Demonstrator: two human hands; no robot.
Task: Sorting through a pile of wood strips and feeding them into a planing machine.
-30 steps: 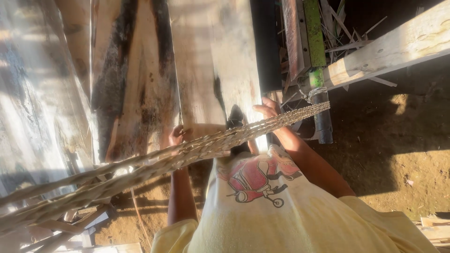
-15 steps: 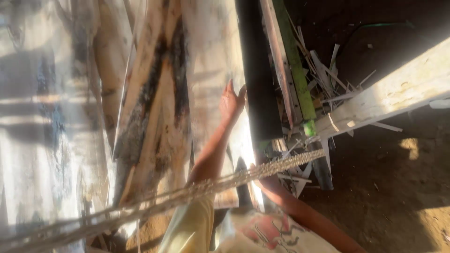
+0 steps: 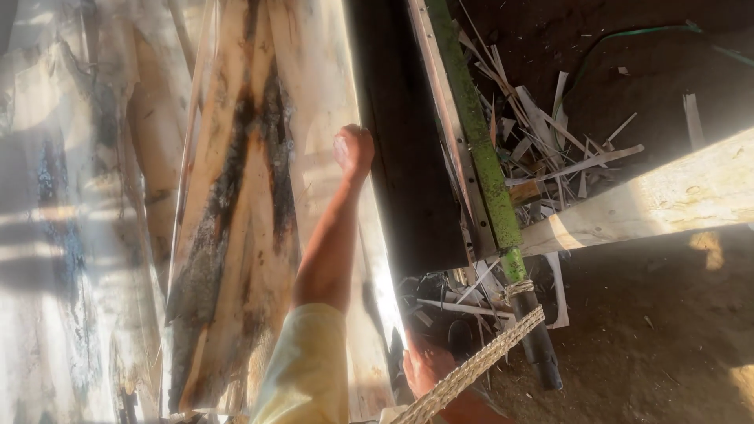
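My left hand [image 3: 353,149] is stretched out on a bare arm with a yellow sleeve. It is closed in a fist at the right edge of a pale wooden board [image 3: 314,94] streaked with dark stains. My right hand [image 3: 428,367] sits low at the bottom of the view, by the board's near corner. A braided straw rope [image 3: 487,357] crosses partly over it, and its fingers are half hidden. The rope runs up to a green pole [image 3: 479,149] and is tied around it.
More pale, stained boards [image 3: 94,235] lean at the left. A dark slab [image 3: 400,157] lies between the board and the green pole. Wood slivers [image 3: 550,149] are piled at the right, above a thick pale beam [image 3: 667,196]. A green hose [image 3: 628,35] crosses the dirt ground [image 3: 667,338].
My left arm has reached further out and its hand has gone from open fingers to a fist at the board's edge. The view has swung to the right, and the rope now shows only at the bottom.
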